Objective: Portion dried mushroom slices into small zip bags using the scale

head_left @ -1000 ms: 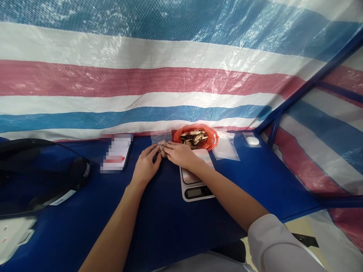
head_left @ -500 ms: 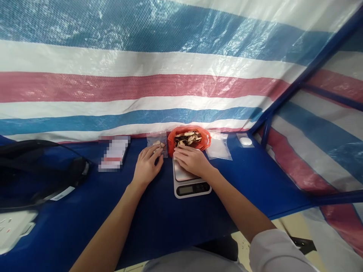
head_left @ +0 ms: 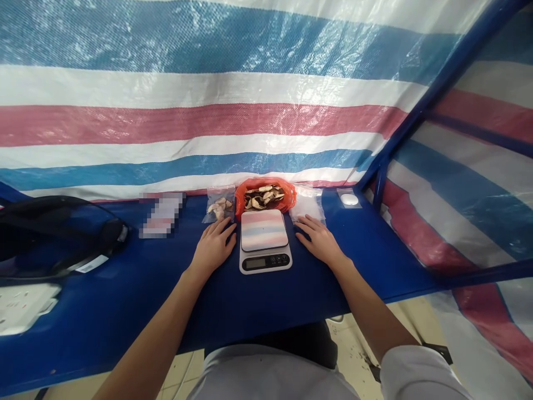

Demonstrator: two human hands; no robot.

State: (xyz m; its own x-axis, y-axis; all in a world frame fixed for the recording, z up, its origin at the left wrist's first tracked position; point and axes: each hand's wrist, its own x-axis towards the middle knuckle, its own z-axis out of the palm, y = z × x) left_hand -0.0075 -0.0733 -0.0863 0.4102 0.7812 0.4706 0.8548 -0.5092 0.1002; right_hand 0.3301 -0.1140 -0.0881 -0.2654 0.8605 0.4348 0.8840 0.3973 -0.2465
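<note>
Between my hands stands a white kitchen scale [head_left: 265, 262] with a shiny plate that mirrors the striped sheet. My left hand [head_left: 214, 244] lies flat on the table to its left, fingers stretched out, just below a clear zip bag [head_left: 220, 205] of pale dried slices. On the other side, my right hand [head_left: 320, 240] rests with fingers spread, its tips at the lower edge of clear plastic bags [head_left: 308, 204]. Behind the scale sits a red plastic bag [head_left: 290, 194], its top open, filled with dark-edged dried slices [head_left: 264, 198] that look like mushroom. Both hands hold nothing.
A blurred-out pale item [head_left: 163, 215] lies left on the blue table [head_left: 266, 303]. Farther left are a black strapped device [head_left: 106, 244] and a white power strip [head_left: 29, 305]. At back right is a small bag with a white round object [head_left: 348, 199]. Striped sheeting [head_left: 208, 119] walls the back.
My right hand has moved from above the scale to the right, onto the table by the clear bags. My left hand stays beside the scale. The view has shifted slightly.
</note>
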